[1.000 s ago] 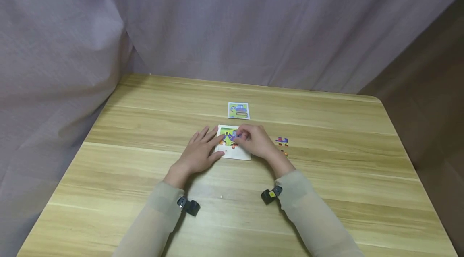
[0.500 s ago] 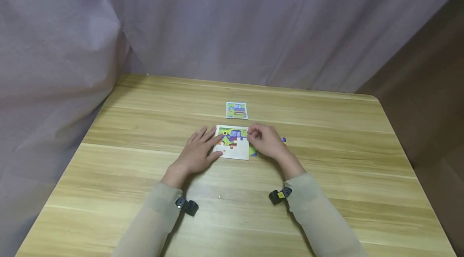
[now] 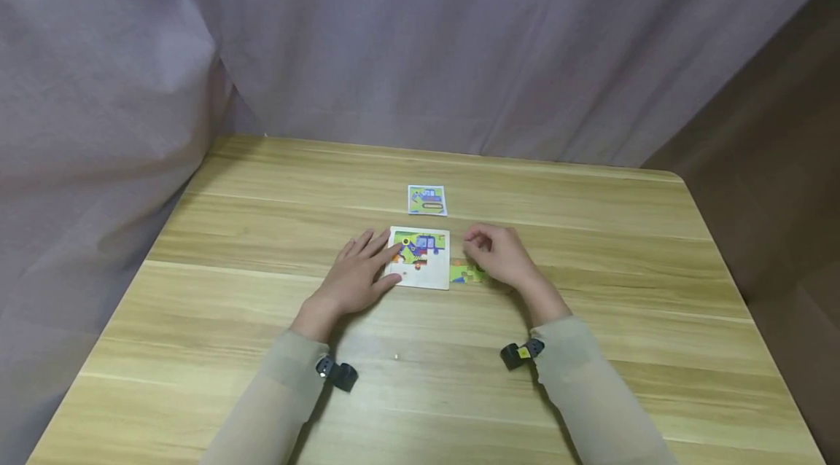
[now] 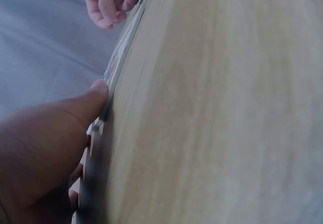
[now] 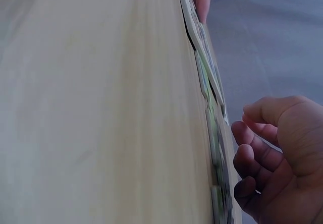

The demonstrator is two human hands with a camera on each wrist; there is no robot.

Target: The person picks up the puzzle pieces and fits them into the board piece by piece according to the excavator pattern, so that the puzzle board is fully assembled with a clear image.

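Observation:
A white puzzle board (image 3: 420, 259) lies at the middle of the wooden table, its upper half filled with a colourful picture. My left hand (image 3: 372, 255) lies flat beside it, its straight fingers touching the board's left edge; the left wrist view shows the thumb (image 4: 97, 92) against that edge. My right hand (image 3: 484, 250) hovers just right of the board with loosely curled fingers, and nothing shows between them in the right wrist view (image 5: 262, 151). Green loose puzzle pieces (image 3: 469, 274) lie on the table under that hand.
A small picture card (image 3: 427, 200) of a blue digger lies behind the board. The table (image 3: 590, 305) ends on the right at a brown wall. Grey curtain (image 3: 420, 42) hangs along the back and left.
My right hand has drawn back from over the board to its right side, uncovering the board's picture and the green loose pieces. My left hand has stayed at the board's left edge.

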